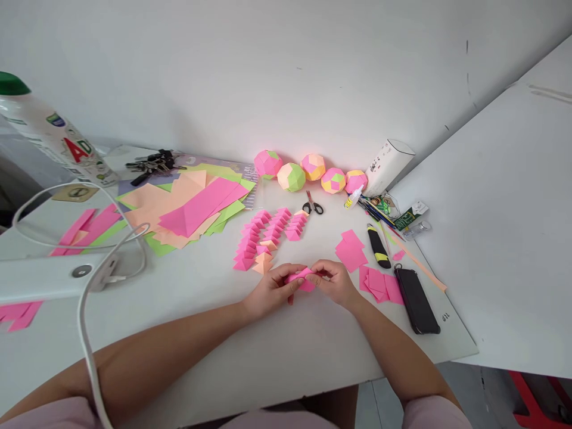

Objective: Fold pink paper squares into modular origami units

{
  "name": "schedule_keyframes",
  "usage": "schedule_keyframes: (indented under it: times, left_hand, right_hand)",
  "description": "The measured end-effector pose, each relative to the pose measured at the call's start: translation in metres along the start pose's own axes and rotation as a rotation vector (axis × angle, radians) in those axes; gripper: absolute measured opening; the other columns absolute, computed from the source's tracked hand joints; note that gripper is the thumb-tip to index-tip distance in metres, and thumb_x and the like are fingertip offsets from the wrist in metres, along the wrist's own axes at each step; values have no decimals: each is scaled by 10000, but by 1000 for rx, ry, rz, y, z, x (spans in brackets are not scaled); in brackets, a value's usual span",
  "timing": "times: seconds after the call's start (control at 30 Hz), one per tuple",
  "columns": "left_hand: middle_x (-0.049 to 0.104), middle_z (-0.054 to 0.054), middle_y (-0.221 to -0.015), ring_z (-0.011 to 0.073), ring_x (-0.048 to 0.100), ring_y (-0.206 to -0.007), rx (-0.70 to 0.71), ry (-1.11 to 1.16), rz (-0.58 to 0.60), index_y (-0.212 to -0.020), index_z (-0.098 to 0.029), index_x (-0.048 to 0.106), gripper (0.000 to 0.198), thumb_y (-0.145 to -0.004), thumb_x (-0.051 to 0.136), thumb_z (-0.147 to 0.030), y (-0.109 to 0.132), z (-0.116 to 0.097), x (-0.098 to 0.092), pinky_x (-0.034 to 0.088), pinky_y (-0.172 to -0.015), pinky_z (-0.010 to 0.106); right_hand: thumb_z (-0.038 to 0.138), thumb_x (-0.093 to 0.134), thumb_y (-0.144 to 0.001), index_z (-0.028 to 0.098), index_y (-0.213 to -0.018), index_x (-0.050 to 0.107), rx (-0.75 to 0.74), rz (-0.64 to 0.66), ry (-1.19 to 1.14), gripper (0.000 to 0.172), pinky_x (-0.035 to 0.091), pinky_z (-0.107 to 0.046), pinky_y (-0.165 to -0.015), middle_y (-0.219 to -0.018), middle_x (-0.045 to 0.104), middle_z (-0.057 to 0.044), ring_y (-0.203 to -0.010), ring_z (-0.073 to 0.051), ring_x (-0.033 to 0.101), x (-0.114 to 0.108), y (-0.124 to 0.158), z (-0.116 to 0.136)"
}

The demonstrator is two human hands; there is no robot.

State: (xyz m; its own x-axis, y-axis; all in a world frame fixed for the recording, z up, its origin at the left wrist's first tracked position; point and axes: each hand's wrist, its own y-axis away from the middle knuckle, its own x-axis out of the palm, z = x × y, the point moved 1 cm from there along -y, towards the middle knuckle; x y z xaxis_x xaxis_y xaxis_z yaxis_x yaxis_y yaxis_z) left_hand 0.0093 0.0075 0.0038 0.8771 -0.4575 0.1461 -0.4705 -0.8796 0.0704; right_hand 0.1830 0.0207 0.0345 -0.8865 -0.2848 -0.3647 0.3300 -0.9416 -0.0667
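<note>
Between my two hands is a small pink paper piece (307, 286), partly folded and partly hidden by the fingers. My left hand (273, 291) pinches its left side, thumb on top. Its right side is gripped by the thumb and fingers of my right hand (333, 282). Just beyond my left hand stand rows of folded pink paper units (252, 238), with a few peach ones (263, 262) among them. Flat pink paper squares (351, 250) lie beyond my right hand, and more pink squares (378, 283) are to its right.
Several paper balls (291, 177) line the wall beside a white cylinder (388, 167). Scissors (313, 205), a utility knife (379, 245) and a black phone (416, 299) lie about. Coloured sheets (196, 208), keys (154, 164), a bottle (56, 134) and a white cable (81, 322) are leftward.
</note>
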Motion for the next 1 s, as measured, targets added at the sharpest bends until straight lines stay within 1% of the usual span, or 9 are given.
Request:
schedule_keyframes:
  times: [0.1,0.23,0.33,0.43,0.5,0.6,0.67,0.87,1.0]
  left_hand:
    - [574,29,-871,81,505,-510,-13,-26,9,-1176,-226,553,409,-823,524,-430,2,1,0,452,-490,252]
    - [475,-35,-655,83,474,-495,-46,-84,10,-1255,-251,497,448,-846,487,-433,4,0,0,415,-491,236]
    - [400,-55,-595,82,440,-482,-37,-99,27,-1286,-260,469,466,-853,474,-434,6,-1,0,389,-479,227]
    - [424,-46,-595,81,419,-471,-46,-104,35,-1274,-241,487,467,-851,475,-436,6,-1,0,376,-461,224]
    - [479,-30,-610,80,411,-463,-50,-106,40,-1257,-231,508,457,-850,475,-437,6,-2,0,370,-451,221]
    - [593,16,-741,69,398,-463,-30,-98,72,-1225,-231,540,429,-855,465,-437,6,-4,0,358,-434,212]
    - [623,33,-810,63,392,-462,-16,-103,90,-1205,-228,559,414,-862,453,-434,5,-5,0,352,-429,207]
    - [633,40,-814,64,411,-465,-1,-101,86,-1159,-214,595,397,-861,454,-435,4,-5,0,376,-435,206]
    - [561,17,-723,81,444,-509,16,-40,69,-1079,-195,634,366,-848,479,-433,3,-5,0,424,-472,221]
  right_hand:
    - [343,624,-769,167,-676,600,-4,21,-15,200,396,-237,-526,-631,561,-1,-575,-107,468,0,0,-1]
    - [336,627,-768,165,-673,601,14,44,-38,197,391,-239,-527,-625,551,-1,-568,-106,459,0,1,-1]
    - [342,629,-765,164,-691,614,31,61,-54,193,400,-244,-540,-635,559,-5,-577,-112,470,0,2,-1]
    - [339,633,-763,164,-698,621,34,68,-71,187,407,-245,-550,-639,565,-3,-582,-115,483,0,2,-1]
    - [337,632,-765,165,-707,624,28,68,-74,181,419,-250,-564,-661,576,-10,-603,-121,500,0,2,-1]
    - [333,636,-765,171,-708,623,3,60,-61,173,430,-258,-577,-679,581,-16,-623,-126,510,0,2,-1]
    - [325,641,-763,173,-698,619,-17,54,-51,167,428,-259,-574,-673,576,-15,-620,-125,505,0,2,-1]
    - [338,651,-753,180,-681,611,-38,36,-49,178,411,-257,-546,-648,553,-5,-593,-120,485,-1,1,1]
    - [327,658,-749,180,-685,610,-22,31,-67,168,413,-251,-551,-653,552,0,-600,-117,489,0,1,2]
